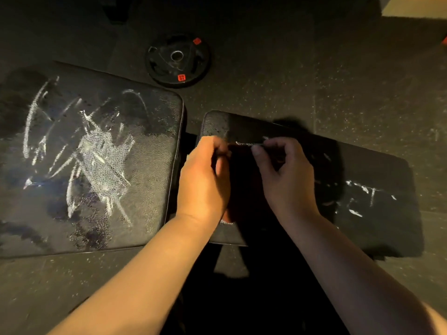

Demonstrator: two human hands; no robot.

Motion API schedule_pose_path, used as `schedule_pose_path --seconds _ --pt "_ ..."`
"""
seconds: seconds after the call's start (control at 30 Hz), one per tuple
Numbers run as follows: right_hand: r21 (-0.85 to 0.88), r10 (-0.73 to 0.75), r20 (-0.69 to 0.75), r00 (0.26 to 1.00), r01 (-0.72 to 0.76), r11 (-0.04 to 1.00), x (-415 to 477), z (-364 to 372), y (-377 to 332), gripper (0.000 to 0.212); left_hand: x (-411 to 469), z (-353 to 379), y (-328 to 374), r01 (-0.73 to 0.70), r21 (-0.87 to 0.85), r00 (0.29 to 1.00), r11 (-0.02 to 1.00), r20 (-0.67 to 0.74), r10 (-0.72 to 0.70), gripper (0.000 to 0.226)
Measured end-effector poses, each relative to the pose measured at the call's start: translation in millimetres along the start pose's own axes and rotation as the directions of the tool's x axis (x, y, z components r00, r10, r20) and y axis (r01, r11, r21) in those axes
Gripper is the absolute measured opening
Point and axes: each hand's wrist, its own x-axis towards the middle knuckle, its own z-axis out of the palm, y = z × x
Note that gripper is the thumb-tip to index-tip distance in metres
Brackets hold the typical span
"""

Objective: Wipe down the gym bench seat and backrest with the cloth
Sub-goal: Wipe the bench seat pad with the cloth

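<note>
Both hands pinch the top hem of the dark cloth [242, 182], the left hand [205, 180] at 1 corner and the right hand [283, 175] at the other, fingers curled onto it. Stretched between them, it is spread over the near end of the right pad [362, 180], probably being opened flat for a broad stroke. The left pad [108, 165] carries many wet streaks, the right only a few. A weight plate [177, 60] lies on the floor [314, 68] beyond, apart from the 2 pads.
</note>
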Motion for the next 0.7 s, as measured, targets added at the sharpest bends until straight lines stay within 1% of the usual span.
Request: schedule_pose_path --seconds 0.07,0.1,0.17,0.2,0.3,0.37,0.4,0.47,0.53,0.57,0.63,0.7 --pt "-0.018 -0.028 0.006 1.000 0.028 0.999 4.2 6.6 12.5 0.023 -1.5 8.1 -10.9 0.033 -0.081 0.999 0.996 0.018 -0.032 0.028" --pt "-0.032 -0.039 0.024 0.999 0.040 0.999 4.9 10.1 19.0 0.021 -0.1 10.3 -10.8 0.021 -0.073 1.000 0.997 0.013 -0.020 0.026" --pt "-0.046 -0.072 0.046 0.996 0.074 0.996 8.1 15.8 28.6 0.016 7.6 14.5 -11.0 -0.014 -0.008 1.000 1.000 0.009 0.014 0.019" --pt "-0.053 -0.100 0.046 0.994 0.102 0.993 11.1 18.5 30.5 0.014 12.5 14.7 -11.9 -0.047 0.055 0.999 0.997 -0.007 0.048 0.015" --pt "-0.086 -0.210 -0.013 0.978 0.208 0.974 24.4 23.1 33.2 0.015 26.5 15.0 -20.6 -0.095 0.158 0.994 0.983 -0.041 0.103 0.005" --pt "-0.053 -0.199 -0.035 0.979 0.197 0.979 30.8 27.4 38.0 0.014 30.6 16.5 -27.1 -0.095 0.177 0.993 0.980 -0.058 0.107 0.005" --pt "-0.015 -0.177 -0.036 0.984 0.176 0.984 33.4 29.6 41.1 0.015 32.3 17.8 -28.7 -0.078 0.171 0.993 0.982 -0.072 0.091 0.007" --pt "0.037 -0.138 -0.014 0.990 0.139 0.990 36.7 32.1 42.8 0.022 37.4 19.2 -29.1 -0.034 0.121 0.997 0.992 -0.068 0.042 0.020" --pt "0.026 -0.111 0.038 0.993 0.110 0.994 39.1 31.8 42.3 0.030 40.5 19.8 -30.5 0.007 0.062 0.999 0.998 -0.032 -0.005 0.038" --pt "0.015 -0.103 0.042 0.994 0.103 0.995 39.0 31.2 42.1 0.033 40.6 19.6 -31.6 0.008 0.024 1.000 1.000 -0.017 -0.008 0.044" --pt "0.010 -0.112 -0.027 0.993 0.112 0.994 35.1 29.6 45.5 0.030 39.6 20.6 -33.4 -0.002 -0.036 1.000 0.999 -0.015 0.002 0.045" --pt "0.039 -0.107 -0.117 0.987 0.112 0.993 31.0 29.8 53.7 0.027 40.2 23.8 -32.6 -0.010 -0.061 0.999 0.998 -0.036 0.008 0.039"
